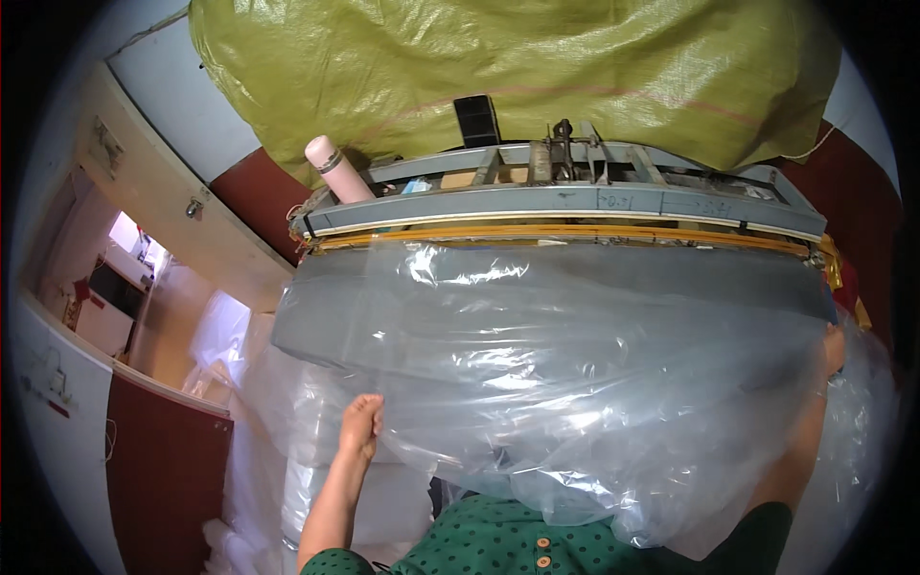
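A wide sheet of clear plastic film (575,383) stretches across in front of me, over a grey work surface (331,311). My left hand (361,424) is closed in a pinch on the film's left edge. Far to the right, my right hand (833,351) grips the sheet near the surface's right end; its fingers are partly hidden. Between the hands the film is loose and wrinkled, and its near edge hangs in folds by my green dotted shirt.
Behind the surface runs a long grey metal frame (565,201) with yellow strips (565,232) along it. A pink bottle (338,171) and a black phone (476,121) are at the back, near a yellow-green tarp (537,57). More plastic (311,489) lies at lower left, by an open doorway.
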A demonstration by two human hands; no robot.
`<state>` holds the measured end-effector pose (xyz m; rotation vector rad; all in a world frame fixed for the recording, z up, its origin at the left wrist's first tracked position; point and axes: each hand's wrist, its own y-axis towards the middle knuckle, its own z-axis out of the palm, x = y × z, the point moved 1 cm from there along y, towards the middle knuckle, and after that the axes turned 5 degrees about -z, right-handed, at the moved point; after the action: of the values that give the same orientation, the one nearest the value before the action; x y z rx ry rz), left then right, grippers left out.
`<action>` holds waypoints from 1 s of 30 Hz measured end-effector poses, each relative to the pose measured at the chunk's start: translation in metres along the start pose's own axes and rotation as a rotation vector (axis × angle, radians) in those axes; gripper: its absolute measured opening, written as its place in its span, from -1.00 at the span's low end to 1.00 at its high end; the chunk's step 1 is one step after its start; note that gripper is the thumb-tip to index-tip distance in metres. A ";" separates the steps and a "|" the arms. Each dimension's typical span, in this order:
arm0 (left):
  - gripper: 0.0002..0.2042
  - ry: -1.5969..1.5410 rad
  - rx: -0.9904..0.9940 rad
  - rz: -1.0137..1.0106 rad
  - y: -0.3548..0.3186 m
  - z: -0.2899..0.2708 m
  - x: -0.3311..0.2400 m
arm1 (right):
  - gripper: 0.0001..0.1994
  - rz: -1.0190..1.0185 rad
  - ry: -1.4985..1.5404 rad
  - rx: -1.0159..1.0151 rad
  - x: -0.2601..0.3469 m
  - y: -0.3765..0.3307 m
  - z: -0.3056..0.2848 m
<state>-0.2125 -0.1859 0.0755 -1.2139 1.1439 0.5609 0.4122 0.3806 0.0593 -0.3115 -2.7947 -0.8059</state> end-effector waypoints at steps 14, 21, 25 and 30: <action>-0.45 1.236 0.338 1.114 0.059 0.120 -0.062 | -0.66 0.008 0.016 -0.008 0.010 0.002 0.000; -0.47 1.168 0.222 1.063 0.027 0.091 -0.046 | -0.64 0.083 0.073 -0.018 -0.001 -0.003 -0.007; -0.63 1.086 0.021 1.101 0.066 0.093 -0.060 | -0.61 0.065 0.283 0.104 -0.009 0.007 0.007; -0.80 0.974 -0.199 0.905 0.110 0.127 -0.074 | -0.62 0.020 0.729 -0.109 -0.128 0.060 0.022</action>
<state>-0.2851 -0.0175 0.0865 -1.0965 2.5692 0.7761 0.5469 0.4243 0.0368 -0.0406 -2.0701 -0.8532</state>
